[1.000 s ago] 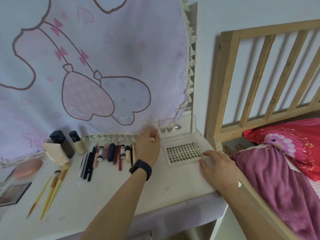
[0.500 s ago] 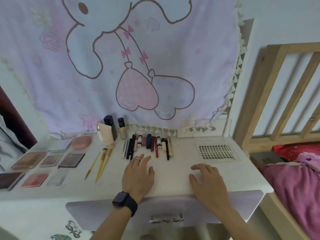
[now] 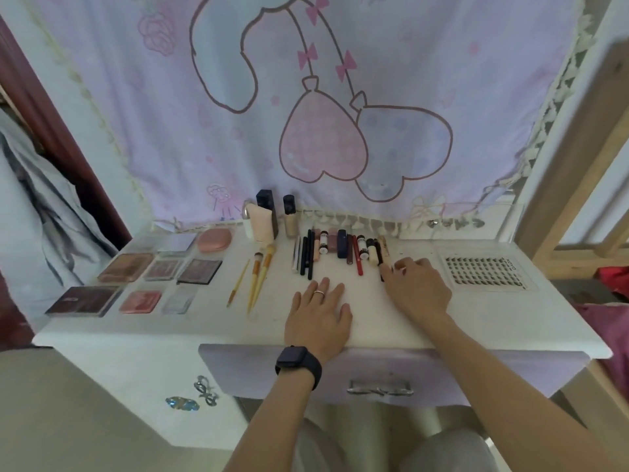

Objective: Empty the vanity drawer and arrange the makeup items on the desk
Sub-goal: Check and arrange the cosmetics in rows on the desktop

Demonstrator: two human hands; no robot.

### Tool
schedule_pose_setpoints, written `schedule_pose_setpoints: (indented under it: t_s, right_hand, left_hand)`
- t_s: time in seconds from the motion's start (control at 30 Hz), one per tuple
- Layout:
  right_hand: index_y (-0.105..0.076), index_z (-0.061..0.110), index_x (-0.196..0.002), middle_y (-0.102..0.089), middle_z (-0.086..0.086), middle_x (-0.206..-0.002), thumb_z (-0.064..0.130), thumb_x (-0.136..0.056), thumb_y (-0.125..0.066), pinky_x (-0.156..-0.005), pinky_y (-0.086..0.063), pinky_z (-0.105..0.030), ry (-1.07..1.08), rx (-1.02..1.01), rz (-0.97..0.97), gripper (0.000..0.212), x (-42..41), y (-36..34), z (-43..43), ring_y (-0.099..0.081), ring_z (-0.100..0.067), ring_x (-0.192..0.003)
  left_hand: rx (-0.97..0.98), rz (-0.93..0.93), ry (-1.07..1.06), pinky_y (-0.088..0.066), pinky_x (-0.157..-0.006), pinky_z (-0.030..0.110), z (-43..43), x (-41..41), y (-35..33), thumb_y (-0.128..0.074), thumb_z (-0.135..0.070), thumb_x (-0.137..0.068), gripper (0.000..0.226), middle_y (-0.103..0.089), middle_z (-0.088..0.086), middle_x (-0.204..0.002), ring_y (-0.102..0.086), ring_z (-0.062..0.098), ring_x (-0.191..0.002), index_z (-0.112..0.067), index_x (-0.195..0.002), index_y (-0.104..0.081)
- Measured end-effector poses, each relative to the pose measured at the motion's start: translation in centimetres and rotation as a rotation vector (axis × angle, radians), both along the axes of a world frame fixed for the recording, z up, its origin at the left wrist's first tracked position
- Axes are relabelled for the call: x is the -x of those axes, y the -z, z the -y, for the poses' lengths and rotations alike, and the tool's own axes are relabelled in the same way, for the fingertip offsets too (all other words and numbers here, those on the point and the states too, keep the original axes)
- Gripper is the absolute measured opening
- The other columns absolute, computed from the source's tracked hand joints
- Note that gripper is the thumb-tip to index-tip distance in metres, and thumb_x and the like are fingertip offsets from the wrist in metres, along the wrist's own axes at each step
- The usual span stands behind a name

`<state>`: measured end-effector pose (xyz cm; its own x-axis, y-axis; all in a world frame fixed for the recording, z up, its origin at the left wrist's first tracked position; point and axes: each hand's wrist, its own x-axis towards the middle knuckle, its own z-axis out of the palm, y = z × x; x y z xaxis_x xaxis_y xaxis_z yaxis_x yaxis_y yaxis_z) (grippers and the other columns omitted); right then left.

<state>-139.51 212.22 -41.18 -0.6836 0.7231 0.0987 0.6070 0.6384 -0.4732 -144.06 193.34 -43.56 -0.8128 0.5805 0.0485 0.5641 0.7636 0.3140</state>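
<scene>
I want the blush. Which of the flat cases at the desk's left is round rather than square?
The pink compact at the back right of the group, nearest the bottles; the other cases are all rectangular.

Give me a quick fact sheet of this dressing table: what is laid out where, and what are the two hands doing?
Surface: white desk
Left side: palettes in rows, pink compact
Back: bottles standing upright
Centre-left: three brushes
Centre: row of pencils and tubes
Right side: lash tray
Left hand: flat on desk, holding nothing
Right hand: fingers at right end of the row; grip unclear
Drawer: appears pushed in, contents hidden
</scene>
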Motion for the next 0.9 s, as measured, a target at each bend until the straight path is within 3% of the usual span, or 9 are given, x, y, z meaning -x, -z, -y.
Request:
schedule_pose_setpoints:
  t_s: [0.13, 0.37, 0.5, 0.57, 0.63, 0.73, 0.83, 0.9]
  right_hand:
    - [-0.068, 0.026, -0.117, -0.058, -0.003, -0.118, 0.049, -0.1, -0.04, -0.072, -0.037, -0.033, 0.044, -0.058, -0.05, 0.041, -0.7, 0.4, -0.1, -0.055, -0.024, -0.092]
    - [-0.062, 0.0, -0.104, -0.056, -0.017, -0.103, 0.028, -0.105, -0.04, -0.068, -0.033, -0.036, 0.161, 0.009, -0.3, 0.035, -1.5, 1.5, -0.1, -0.043, -0.027, -0.074]
    - [-0.06, 0.005, -0.106, -0.051, -0.01, -0.104, 0.027, -0.106, -0.041, -0.075, -0.031, -0.033, 0.153, 0.178, -0.479, 0.028, -4.0, 1.3, -0.7, -0.046, -0.024, -0.083]
    - [-0.059, 0.012, -0.103, -0.057, -0.01, -0.099, 0.029, -0.106, -0.04, -0.069, -0.036, -0.031, 0.077, 0.255, -0.548, 0.025, -5.5, 1.5, -1.0, -0.055, -0.024, -0.082]
    - [-0.057, 0.018, -0.103, -0.062, -0.011, -0.087, 0.032, -0.107, -0.039, -0.06, -0.038, -0.025, -0.023, 0.331, -0.523, 0.024, -6.7, 1.6, -1.0, -0.06, -0.02, -0.071]
    - [-0.059, 0.022, -0.102, -0.06, -0.001, -0.081, 0.034, -0.106, -0.04, -0.059, -0.038, -0.026, -0.203, 0.287, -0.378, 0.022, -7.5, 1.5, -0.5, -0.056, -0.016, -0.069]
    - [-0.061, 0.022, -0.095, -0.058, 0.005, -0.075, 0.038, -0.106, -0.04, -0.061, -0.037, -0.027, -0.305, 0.352, -0.274, 0.029, -7.2, 1.2, -0.7, -0.05, -0.012, -0.066]
    - [-0.061, 0.023, -0.087, -0.053, 0.008, -0.066, 0.041, -0.105, -0.04, -0.061, -0.036, -0.029, -0.345, 0.42, -0.265, 0.034, -6.8, 0.9, -1.1, -0.046, -0.012, -0.06]
  left_hand:
    - [-0.017, 0.009, -0.008, -0.002, -0.126, 0.04, 0.0, 0.0, 0.2, -0.023, -0.048, -0.104, 0.055, -0.01, -0.007, -0.167, -0.003, 0.014, -0.154, -0.035, -0.158, -0.019]
    - [-0.038, -0.006, -0.013, -0.001, -0.126, 0.038, 0.0, -0.1, 0.2, -0.025, -0.049, -0.104, 0.055, -0.012, -0.007, -0.167, -0.004, 0.013, -0.154, -0.035, -0.157, -0.021]
    - [-0.072, -0.041, -0.02, -0.004, -0.125, 0.037, -0.1, -0.2, 0.3, -0.028, -0.049, -0.103, 0.056, -0.016, -0.006, -0.166, -0.008, 0.013, -0.154, -0.034, -0.157, -0.02]
    - [-0.157, -0.073, -0.029, -0.012, -0.125, 0.036, 0.1, -0.3, 0.5, -0.035, -0.049, -0.102, 0.062, -0.02, -0.004, -0.165, -0.016, 0.014, -0.152, -0.031, -0.158, -0.016]
    - [-0.259, -0.131, -0.022, -0.023, -0.122, 0.035, 0.0, -0.3, 0.8, -0.042, -0.052, -0.099, 0.07, -0.021, -0.001, -0.164, -0.024, 0.017, -0.149, -0.029, -0.158, -0.013]
    - [-0.313, -0.322, 0.088, -0.029, -0.116, 0.037, -0.4, -0.1, 1.1, -0.045, -0.059, -0.094, 0.074, -0.023, 0.003, -0.163, -0.032, 0.024, -0.146, -0.03, -0.156, -0.017]
    - [-0.311, -0.451, 0.249, -0.042, -0.108, 0.039, -2.2, 0.1, 0.1, -0.044, -0.059, -0.092, 0.063, -0.043, 0.004, -0.152, -0.045, 0.025, -0.136, -0.029, -0.147, -0.039]
    - [-0.298, -0.499, 0.299, -0.055, -0.092, 0.037, -3.5, 0.0, -0.6, -0.041, -0.057, -0.093, 0.05, -0.062, 0.0, -0.127, -0.059, 0.021, -0.113, -0.027, -0.129, -0.058]
